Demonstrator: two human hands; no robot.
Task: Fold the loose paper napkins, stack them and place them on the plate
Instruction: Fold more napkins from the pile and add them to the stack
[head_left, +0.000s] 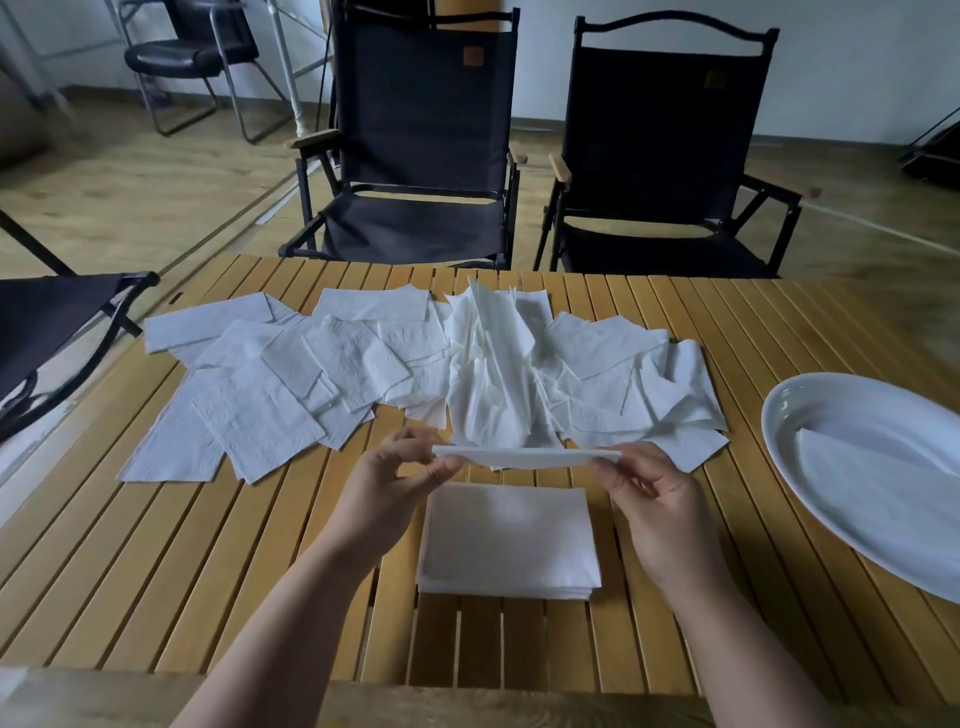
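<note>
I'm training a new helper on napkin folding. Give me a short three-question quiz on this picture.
1. True or false: the plate is empty.
2. What do the left hand and right hand hold between them?
3. The folded stack lies: A) on the plate, B) on the table under the hands, C) on a chair.

Key: 1 false, napkins already lie on it; 2 one folded napkin; 3 B.

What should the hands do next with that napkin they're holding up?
Probably lower it flat onto the folded stack right beneath it. The left hand and right hand pinch the ends of an already folded napkin above that stack, and the loose napkins wait on the table.
</note>
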